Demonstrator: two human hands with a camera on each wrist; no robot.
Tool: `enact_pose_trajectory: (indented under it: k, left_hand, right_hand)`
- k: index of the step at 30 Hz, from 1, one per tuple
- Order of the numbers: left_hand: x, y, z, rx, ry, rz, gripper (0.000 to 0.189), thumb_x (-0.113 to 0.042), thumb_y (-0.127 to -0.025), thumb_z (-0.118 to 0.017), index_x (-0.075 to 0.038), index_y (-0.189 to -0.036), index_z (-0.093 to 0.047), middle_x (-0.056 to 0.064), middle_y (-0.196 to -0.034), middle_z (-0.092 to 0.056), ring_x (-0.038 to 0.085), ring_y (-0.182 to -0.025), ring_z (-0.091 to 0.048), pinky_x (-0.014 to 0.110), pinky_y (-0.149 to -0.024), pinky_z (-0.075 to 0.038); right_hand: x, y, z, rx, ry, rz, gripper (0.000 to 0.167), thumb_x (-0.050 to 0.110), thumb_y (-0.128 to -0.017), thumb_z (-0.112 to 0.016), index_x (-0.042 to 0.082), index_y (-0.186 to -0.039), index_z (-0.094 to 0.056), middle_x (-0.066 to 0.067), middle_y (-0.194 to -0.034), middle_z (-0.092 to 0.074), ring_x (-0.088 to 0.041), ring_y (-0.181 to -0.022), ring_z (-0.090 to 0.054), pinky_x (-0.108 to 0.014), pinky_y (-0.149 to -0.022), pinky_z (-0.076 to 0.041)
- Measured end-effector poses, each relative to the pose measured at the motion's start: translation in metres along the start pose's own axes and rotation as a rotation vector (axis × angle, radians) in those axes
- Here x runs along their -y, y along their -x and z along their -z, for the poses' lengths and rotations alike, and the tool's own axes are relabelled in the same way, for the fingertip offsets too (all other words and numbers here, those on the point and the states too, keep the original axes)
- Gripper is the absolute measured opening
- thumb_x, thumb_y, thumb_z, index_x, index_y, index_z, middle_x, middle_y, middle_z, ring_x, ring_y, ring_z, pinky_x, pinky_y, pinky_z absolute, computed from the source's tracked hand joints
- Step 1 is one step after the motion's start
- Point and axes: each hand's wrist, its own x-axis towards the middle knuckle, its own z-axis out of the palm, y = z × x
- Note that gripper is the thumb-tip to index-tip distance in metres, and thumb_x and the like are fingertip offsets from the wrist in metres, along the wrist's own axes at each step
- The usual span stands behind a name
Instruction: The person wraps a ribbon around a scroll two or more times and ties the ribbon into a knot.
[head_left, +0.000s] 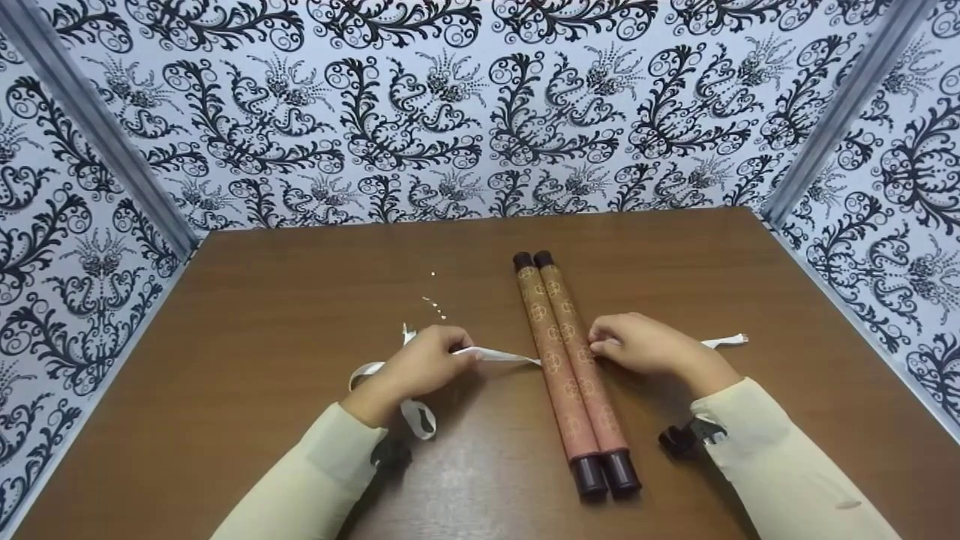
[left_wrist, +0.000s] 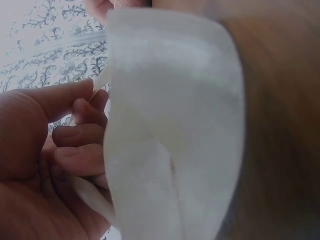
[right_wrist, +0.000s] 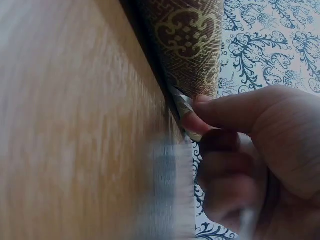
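A scroll [head_left: 553, 360], rolled up from both ends into two patterned rolls with dark end knobs, lies lengthwise on the table. Beneath it runs a white ribbon [head_left: 499, 355]. To the left of the scroll, my left hand [head_left: 431, 361] pinches the ribbon, whose slack loops lie beside the wrist. In the left wrist view a near ribbon loop [left_wrist: 175, 100] hides part of the fingers. At the scroll's right side, my right hand [head_left: 645, 346] pinches the ribbon between thumb and forefinger, close against the roll [right_wrist: 187, 45]. The ribbon's frayed tail [head_left: 727, 341] sticks out beyond that hand.
Small white scraps [head_left: 435, 306] are scattered on the brown table [head_left: 300, 285] behind my left hand. Patterned black-and-white walls [head_left: 480, 135] stand at the back and both sides. Each sleeve has a dark wrist device [head_left: 679, 441] under it.
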Motion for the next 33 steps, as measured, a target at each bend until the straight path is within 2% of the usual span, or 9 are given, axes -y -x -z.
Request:
enact_pose_trajectory:
  k: [5,16,25,33]
  left_hand:
    - [0.002,0.0,0.0,0.001,0.001,-0.007,0.015,-0.018,-0.098,-0.069,-0.009,-0.086,-0.07,-0.009,-0.074,-0.056,0.009,-0.068,-0.05,0.027,-0.065,-0.043]
    - [0.002,-0.001,0.0,-0.014,0.0,-0.015,0.017,-0.019,-0.097,-0.071,-0.009,-0.083,-0.07,-0.009,-0.072,-0.055,0.009,-0.068,-0.05,0.028,-0.066,-0.043]
    - [0.002,-0.001,0.0,-0.011,0.009,0.025,0.018,-0.022,-0.098,-0.071,-0.009,-0.084,-0.071,-0.008,-0.073,-0.056,0.009,-0.067,-0.05,0.027,-0.065,-0.043]
    - [0.002,-0.002,0.0,-0.011,0.011,0.053,0.02,-0.023,-0.099,-0.071,-0.011,-0.083,-0.07,-0.007,-0.07,-0.051,0.01,-0.065,-0.045,0.026,-0.06,-0.038]
  right_hand:
    - [-0.002,-0.001,0.001,0.001,0.013,0.024,0.015,0.016,-0.101,-0.064,0.014,-0.087,-0.071,0.003,-0.081,-0.068,-0.011,-0.075,-0.055,-0.034,-0.072,-0.047]
    - [-0.007,0.003,0.009,-0.034,-0.021,-0.031,0.016,0.015,-0.1,-0.064,0.014,-0.085,-0.069,0.005,-0.076,-0.061,-0.012,-0.071,-0.053,-0.032,-0.07,-0.044]
    - [-0.011,0.008,0.021,-0.089,-0.036,-0.059,0.016,0.015,-0.101,-0.062,0.012,-0.088,-0.069,0.001,-0.082,-0.066,-0.015,-0.076,-0.056,-0.036,-0.075,-0.047]
    - [-0.018,0.012,0.03,-0.157,-0.047,-0.093,0.014,0.014,-0.102,-0.062,0.012,-0.09,-0.07,-0.003,-0.086,-0.068,-0.019,-0.081,-0.058,-0.04,-0.079,-0.047]
